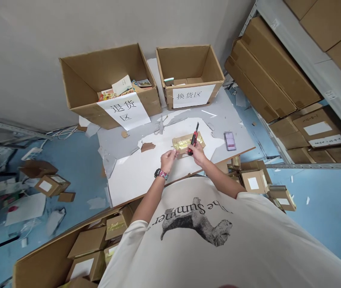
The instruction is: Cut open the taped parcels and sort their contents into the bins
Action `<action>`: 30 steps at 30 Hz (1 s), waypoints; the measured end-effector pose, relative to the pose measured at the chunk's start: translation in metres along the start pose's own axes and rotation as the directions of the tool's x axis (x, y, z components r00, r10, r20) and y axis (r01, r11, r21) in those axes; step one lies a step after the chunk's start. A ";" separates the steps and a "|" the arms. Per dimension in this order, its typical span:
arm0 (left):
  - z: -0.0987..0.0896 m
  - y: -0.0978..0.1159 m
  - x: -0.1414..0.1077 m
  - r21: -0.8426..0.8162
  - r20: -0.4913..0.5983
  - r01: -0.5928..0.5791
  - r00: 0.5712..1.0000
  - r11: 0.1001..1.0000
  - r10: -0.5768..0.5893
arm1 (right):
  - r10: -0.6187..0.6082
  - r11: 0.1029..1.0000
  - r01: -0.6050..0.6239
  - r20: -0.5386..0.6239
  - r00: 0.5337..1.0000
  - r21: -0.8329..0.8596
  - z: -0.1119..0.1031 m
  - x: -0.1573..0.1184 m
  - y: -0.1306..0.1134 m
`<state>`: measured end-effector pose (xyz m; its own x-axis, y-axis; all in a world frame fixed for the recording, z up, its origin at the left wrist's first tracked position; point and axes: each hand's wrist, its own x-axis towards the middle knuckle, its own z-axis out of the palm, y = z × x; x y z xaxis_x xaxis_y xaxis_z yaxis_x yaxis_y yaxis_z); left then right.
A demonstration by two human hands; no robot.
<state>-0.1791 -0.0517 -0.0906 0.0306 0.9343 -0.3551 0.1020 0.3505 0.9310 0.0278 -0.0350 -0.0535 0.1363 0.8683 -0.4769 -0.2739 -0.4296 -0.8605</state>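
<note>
A small cardboard box (180, 144) with shiny yellowish tape across its top lies on the table in front of me. My left hand (167, 161), wearing a dark watch, is closed at the box's near left corner, with thumb and fingertips pinched on it. In my right hand (198, 156) is a red and black box cutter (193, 140), its dark blade pointing up and away from me. The cutter crosses over the right part of the box, and my right fingers wrap round its handle.
Two open cartons stand at the back: a left carton (80, 80) holding booklets, and a right carton (188, 60). A phone (229, 141) lies right of the box on the table (134, 180), among torn paper. Shelved boxes (272, 76) flank the right; a carton of parcels (44, 256) stands near left.
</note>
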 end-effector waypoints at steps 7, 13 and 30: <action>-0.006 0.004 0.015 0.307 -0.039 -0.198 0.975 0.931 0.220 | -0.203 0.946 0.165 -0.111 0.973 -0.280 -0.074 0.026 -0.028; 0.016 0.004 0.045 0.333 0.001 -0.254 0.963 0.908 0.269 | -0.247 0.890 0.222 -0.012 0.969 -0.399 -0.115 0.039 -0.039; 0.049 -0.022 0.026 0.208 -0.258 -0.022 0.963 0.978 0.077 | -0.175 0.507 0.512 0.499 0.849 -0.694 -0.118 0.052 -0.067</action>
<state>-0.1317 -0.0384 -0.1245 -0.2189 0.9435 -0.2490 0.3057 0.3086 0.9007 0.1657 0.0096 -0.0419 -0.3114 0.9359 -0.1649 0.5914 0.0551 -0.8045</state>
